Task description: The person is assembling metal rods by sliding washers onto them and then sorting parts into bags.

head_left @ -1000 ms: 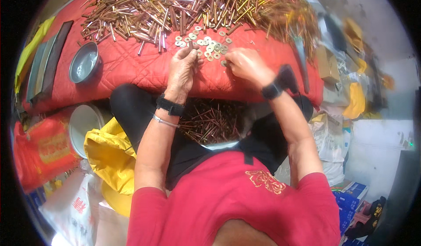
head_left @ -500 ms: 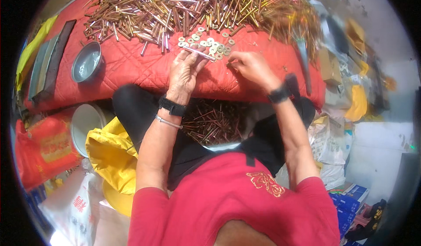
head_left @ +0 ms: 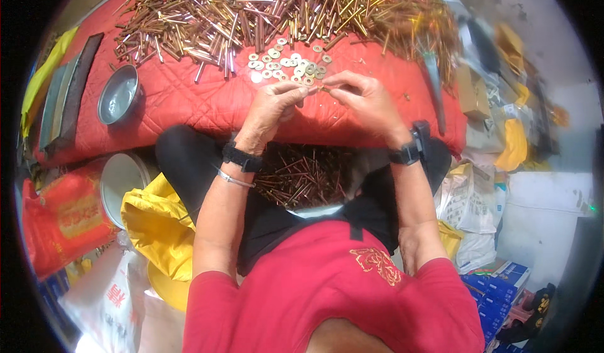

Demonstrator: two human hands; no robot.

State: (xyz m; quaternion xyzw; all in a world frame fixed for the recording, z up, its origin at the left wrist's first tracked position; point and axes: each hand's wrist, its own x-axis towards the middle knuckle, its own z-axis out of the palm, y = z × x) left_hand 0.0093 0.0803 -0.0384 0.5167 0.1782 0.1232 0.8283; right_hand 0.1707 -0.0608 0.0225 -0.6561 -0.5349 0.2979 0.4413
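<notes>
My left hand [head_left: 277, 104] is closed with its fingertips pinched on a slim metal rod [head_left: 314, 89], most of which the fingers hide. Facing it, my right hand [head_left: 365, 100] pinches a tiny brass-coloured piece [head_left: 324, 89] between thumb and forefinger, right at the rod's end. Whether the two pieces touch, I cannot tell. Just beyond my fingertips, flat round washers [head_left: 296, 63] lie scattered on a red quilted cloth [head_left: 207, 98]. Behind them spreads a large heap of copper- and gold-coloured metal rods [head_left: 251, 16].
A grey metal bowl [head_left: 117, 95] stands on the cloth at the left, near long dark bars [head_left: 69, 95]. Between my legs is a container of more rods [head_left: 305, 177]. Yellow cloth [head_left: 157, 224] and bags lie lower left; blue boxes [head_left: 500, 296] lie lower right.
My hands have come together, the left moving slightly right and lower. The rod, earlier plainly visible across my left fingers, is now mostly covered, and its end meets the right fingertips.
</notes>
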